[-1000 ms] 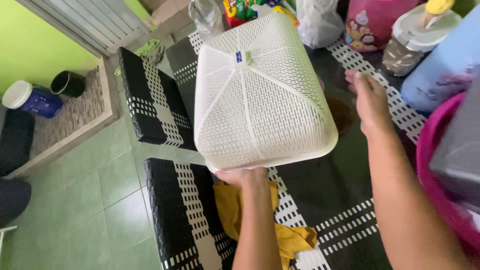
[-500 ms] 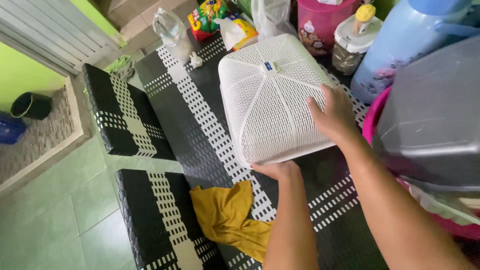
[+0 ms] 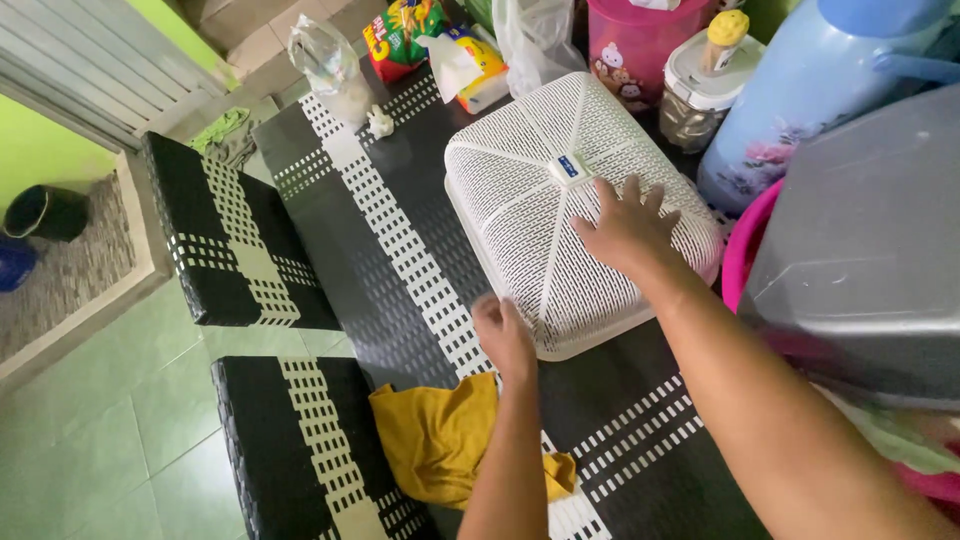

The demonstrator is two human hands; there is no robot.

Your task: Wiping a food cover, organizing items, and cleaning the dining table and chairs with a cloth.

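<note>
A white perforated plastic food cover [image 3: 520, 190] rests dome-up on the black-and-white woven table [image 3: 390, 250]. My right hand [image 3: 625, 228] lies flat on its top, fingers spread, just below the small blue label at its peak. My left hand [image 3: 502, 335] is by the cover's near rim, fingers curled, with nothing visible in it. A crumpled yellow cloth [image 3: 440, 440] lies on the table's near edge, just beneath my left forearm.
Two black-and-white woven seats [image 3: 230, 240] [image 3: 300, 450] stand left of the table on green floor tiles. Behind the cover are snack packets [image 3: 400, 35], a clear bag [image 3: 325, 55], a pink container [image 3: 640, 40], a jar [image 3: 700, 85] and a blue jug [image 3: 800, 110]. A grey tub [image 3: 860, 260] sits at right.
The cover has come down from a tilted, lifted position and now sits on the table. My right hand slid onto its top. My left hand has let go of the rim.
</note>
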